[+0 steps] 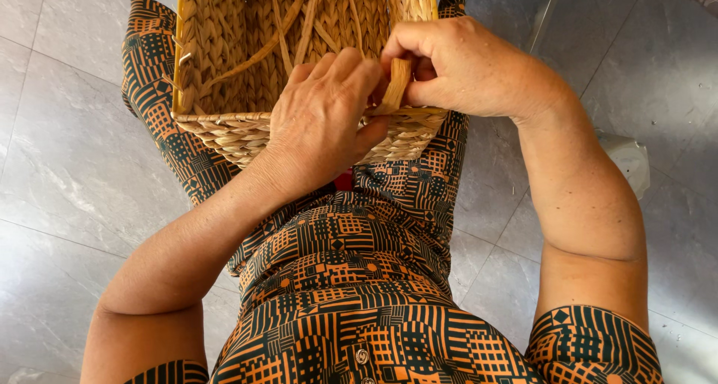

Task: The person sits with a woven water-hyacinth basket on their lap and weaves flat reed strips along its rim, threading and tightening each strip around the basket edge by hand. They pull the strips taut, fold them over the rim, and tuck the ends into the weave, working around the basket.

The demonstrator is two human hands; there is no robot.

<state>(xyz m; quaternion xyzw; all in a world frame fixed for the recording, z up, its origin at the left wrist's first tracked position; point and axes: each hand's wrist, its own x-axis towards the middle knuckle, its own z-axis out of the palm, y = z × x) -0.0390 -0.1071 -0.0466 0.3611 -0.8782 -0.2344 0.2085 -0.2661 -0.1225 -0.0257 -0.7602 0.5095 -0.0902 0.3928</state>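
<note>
Prob. a home or small craft workplace, indoors. Floor [67,167] of large grey stone-look tiles w/ thin grout lines, sunlit patches across it. Half-woven straw basket [232,62] resting on lap, loose strands sticking up inside, so handwork done seated, no desk in view. Metal leg of some furniture [544,14] at top right; whitish object [630,160] on floor by right arm, kind unclear.

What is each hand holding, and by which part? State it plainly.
The right hand pinches a flat straw strip near its upper end, at the woven basket rim. The left hand grips that near rim beside it.
</note>
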